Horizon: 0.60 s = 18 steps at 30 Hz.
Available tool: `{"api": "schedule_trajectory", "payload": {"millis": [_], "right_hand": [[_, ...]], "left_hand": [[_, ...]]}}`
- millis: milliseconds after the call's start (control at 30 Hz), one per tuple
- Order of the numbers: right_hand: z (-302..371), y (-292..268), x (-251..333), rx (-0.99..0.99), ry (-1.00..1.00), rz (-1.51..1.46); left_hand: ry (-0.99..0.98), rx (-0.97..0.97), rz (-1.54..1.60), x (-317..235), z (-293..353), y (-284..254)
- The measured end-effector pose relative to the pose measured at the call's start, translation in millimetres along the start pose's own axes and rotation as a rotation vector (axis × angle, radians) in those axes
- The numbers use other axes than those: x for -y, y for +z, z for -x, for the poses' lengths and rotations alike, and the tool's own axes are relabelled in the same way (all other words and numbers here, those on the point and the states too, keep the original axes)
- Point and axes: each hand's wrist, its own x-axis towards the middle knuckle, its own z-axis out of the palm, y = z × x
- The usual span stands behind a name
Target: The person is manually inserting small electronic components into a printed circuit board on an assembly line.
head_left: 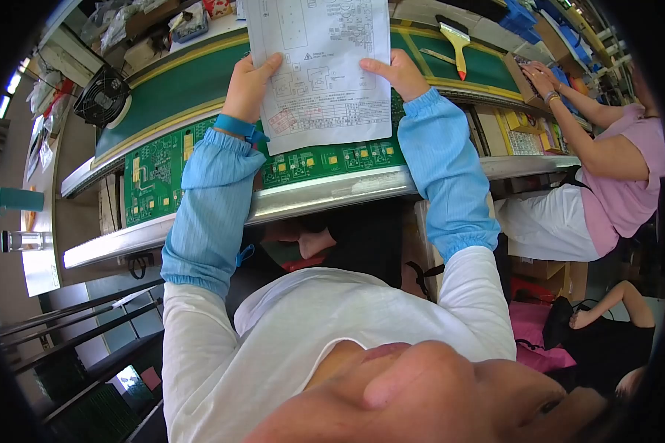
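Seen from beside the line: the left hand [249,83] and the right hand [397,72] each grip one side edge of a printed paper sheet [319,70], fingers closed around the margin, thumbs lying on its face. The sheet is held up flat above the green conveyor belt [177,92] and overlaps the upper part of a green circuit board [155,173] that rests on the worktop [325,193] at the near rail. Both forearms wear blue sleeve covers [210,210] over white sleeves; a blue wrist strap [236,127] circles the left wrist. A paintbrush [457,40] with a yellow and red handle lies on the belt to the right. Farther right, a co-worker in a pink top [628,184] reaches toward boxes. A small black fan [100,96] stands at the left.
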Motion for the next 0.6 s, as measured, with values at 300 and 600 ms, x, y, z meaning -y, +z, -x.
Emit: {"api": "schedule_trajectory", "payload": {"millis": [300,600], "right_hand": [[3.8,-0.4,11.4,0.057,-0.021,-0.121],[7.6,-4.4,18.1,0.119,-0.053,-0.183]], "left_hand": [[0.001,-0.043,0.006,-3.5,2.2,3.3],[0.022,-0.041,0.014,-1.9,3.5,5.5]]}}
